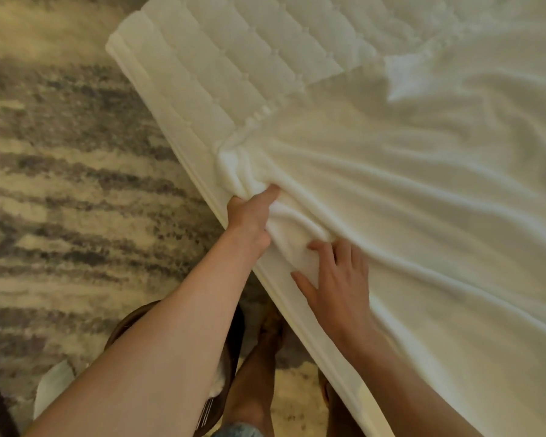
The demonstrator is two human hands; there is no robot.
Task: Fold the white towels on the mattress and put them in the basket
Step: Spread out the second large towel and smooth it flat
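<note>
Fingers (270, 192) of my left hand (249, 219) pinch a bunched corner of the towel (391, 190) at the mattress (221, 58) edge; I see the forefinger pointing out over the gathered folds. My right hand (338, 285) lies flat on the towel just beside it, fingers spread, gripping nothing. The towel lies rumpled across the mattress, unfolded, its creases running away from the pinched corner. The basket (234, 351) sits on the rug (60, 184) below my left arm, mostly hidden by it, something white inside.
</note>
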